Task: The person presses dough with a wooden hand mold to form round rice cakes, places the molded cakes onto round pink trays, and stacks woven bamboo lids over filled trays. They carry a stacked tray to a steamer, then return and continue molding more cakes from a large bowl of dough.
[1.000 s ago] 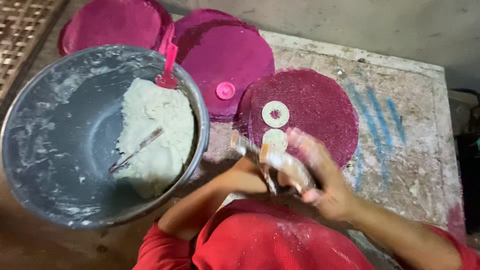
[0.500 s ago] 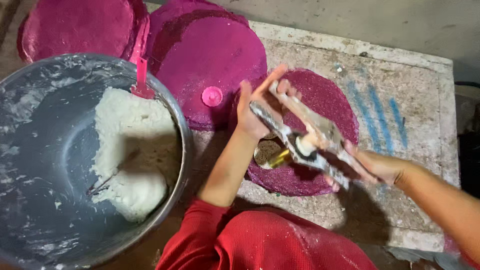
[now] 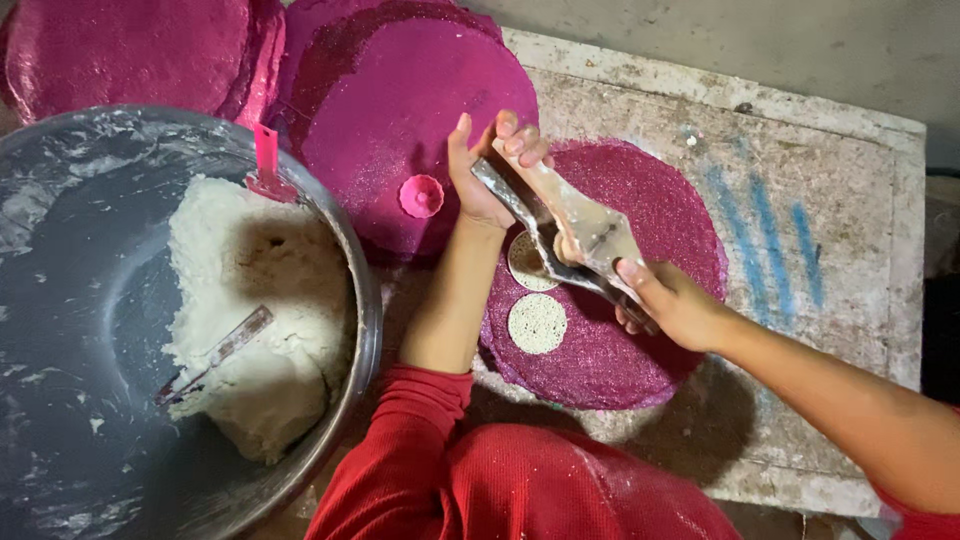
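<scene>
Dough-smeared and pale, the long hinged metal press (image 3: 560,225) is held by both hands over the round magenta woven mat (image 3: 650,300) that lies on the worn stone table (image 3: 830,230). The right hand (image 3: 670,305) grips the near end, fingers closed narrow round the handles, probably so it can squeeze. The left hand (image 3: 490,165) takes the far end, fingers curled over the tip and thumb beneath, which seems to steady the tool above the mat.

Under the press, on the mat's left part, lie two small flat whitish discs of dough: one disc (image 3: 537,323) nearer the person and in full view, another disc (image 3: 527,262) just beyond it, partly hidden by the tool. They sit side by side, apart, as if laid out in a row.

To the left stands a big grey metal basin (image 3: 60,300) holding a mound of white dough (image 3: 250,310) within easy reach, with a flat stick (image 3: 215,355) lying in it and a pink plastic scraper (image 3: 268,165) propped at the rim. More magenta mats (image 3: 400,100) are stacked on the far side, a small pink cup (image 3: 421,195) resting on one.
</scene>
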Action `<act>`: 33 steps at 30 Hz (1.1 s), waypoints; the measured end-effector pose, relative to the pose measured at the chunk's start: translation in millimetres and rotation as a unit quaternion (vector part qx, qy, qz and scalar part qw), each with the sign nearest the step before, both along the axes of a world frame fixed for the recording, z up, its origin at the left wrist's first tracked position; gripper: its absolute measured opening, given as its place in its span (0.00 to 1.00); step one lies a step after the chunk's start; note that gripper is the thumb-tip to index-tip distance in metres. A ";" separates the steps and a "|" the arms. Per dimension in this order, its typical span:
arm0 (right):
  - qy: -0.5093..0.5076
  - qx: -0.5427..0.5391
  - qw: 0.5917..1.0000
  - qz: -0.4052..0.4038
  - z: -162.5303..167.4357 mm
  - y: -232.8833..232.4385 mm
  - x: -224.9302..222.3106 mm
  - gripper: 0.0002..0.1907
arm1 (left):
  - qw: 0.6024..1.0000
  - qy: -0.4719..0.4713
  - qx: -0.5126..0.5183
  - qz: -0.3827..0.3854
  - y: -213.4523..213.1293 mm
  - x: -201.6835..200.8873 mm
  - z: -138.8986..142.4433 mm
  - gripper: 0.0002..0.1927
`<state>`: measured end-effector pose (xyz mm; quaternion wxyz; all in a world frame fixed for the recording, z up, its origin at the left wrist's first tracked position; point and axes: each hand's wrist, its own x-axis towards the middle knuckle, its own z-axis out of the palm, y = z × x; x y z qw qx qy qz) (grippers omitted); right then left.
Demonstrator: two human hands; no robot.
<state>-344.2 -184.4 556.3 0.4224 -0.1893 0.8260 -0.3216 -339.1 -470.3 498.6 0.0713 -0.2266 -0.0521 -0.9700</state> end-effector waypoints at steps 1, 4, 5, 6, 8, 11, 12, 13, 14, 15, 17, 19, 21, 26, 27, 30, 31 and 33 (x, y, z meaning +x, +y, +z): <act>-0.016 0.007 1.000 -0.006 2.0 1.2 -1.6 0.42 | 1.000 -0.003 0.009 -0.002 1.8 -0.9 1.7 0.23; 0.048 0.033 0.998 -0.006 4.4 4.4 -6.2 0.44 | 1.000 -0.007 0.026 -0.005 6.8 -4.7 10.6 0.23; 0.056 0.019 0.998 -0.009 3.0 4.6 -5.6 0.44 | 1.000 0.004 0.018 -0.005 6.5 -6.1 15.1 0.23; 0.064 0.005 0.998 -0.012 0.9 4.7 -5.7 0.45 | 1.000 0.015 0.009 -0.004 5.1 -7.9 19.5 0.23; 0.074 -0.033 0.997 -0.007 -4.8 6.3 -3.9 0.45 | 0.996 -0.066 -0.056 0.037 1.1 -6.6 25.0 0.26; 0.067 -0.082 0.994 0.016 -14.0 15.2 -2.7 0.46 | 0.927 -0.305 -0.201 0.083 -3.3 8.3 16.6 0.32; 0.066 -0.086 0.994 0.019 -17.3 19.4 -2.5 0.46 | 0.878 -0.393 -0.255 0.094 -6.2 11.0 11.4 0.35; 0.067 -0.089 0.994 0.023 -20.6 23.9 -3.7 0.47 | 0.816 -0.416 -0.394 0.073 -3.4 21.9 1.2 0.37; 0.069 -0.104 0.992 0.026 -24.3 28.4 -5.4 0.47 | 0.734 -0.431 -0.522 0.049 2.7 37.5 -12.0 0.40; 0.070 -0.118 0.990 0.028 -29.7 32.0 -5.7 0.47 | 0.735 -0.424 -0.528 0.038 4.8 46.3 -22.7 0.39; 0.053 -0.153 0.987 0.012 -43.0 36.9 -5.2 0.46 | 0.735 -0.415 -0.537 0.015 11.6 64.1 -41.9 0.38; 0.028 -0.201 0.979 -0.024 -58.6 38.4 -2.2 0.45 | 0.675 -0.397 -0.620 0.054 17.1 78.5 -52.2 0.41; 0.023 -0.248 0.967 -0.063 -71.2 40.6 2.4 0.43 | 0.611 -0.351 -0.695 0.144 22.2 96.6 -55.4 0.35; -0.035 -0.356 0.921 -0.154 -78.9 62.2 27.7 0.34 | 0.422 -0.299 -0.763 0.387 29.9 148.7 -71.3 0.21; -0.013 -0.389 0.910 -0.144 -78.4 69.6 38.2 0.35 | 0.394 -0.315 -0.757 0.415 26.4 149.4 -78.9 0.22; -0.007 -0.476 0.861 -0.178 -83.3 83.6 75.0 0.34 | 0.443 -0.382 -0.715 0.383 9.9 137.5 -107.4 0.26; -0.016 -0.502 0.841 -0.200 -85.8 87.1 86.3 0.33 | 0.539 -0.416 -0.673 0.290 4.9 132.3 -115.9 0.25; -0.026 -0.544 0.808 -0.223 -89.7 95.4 107.9 0.33 | 0.711 -0.435 -0.532 0.149 4.6 129.1 -128.8 0.25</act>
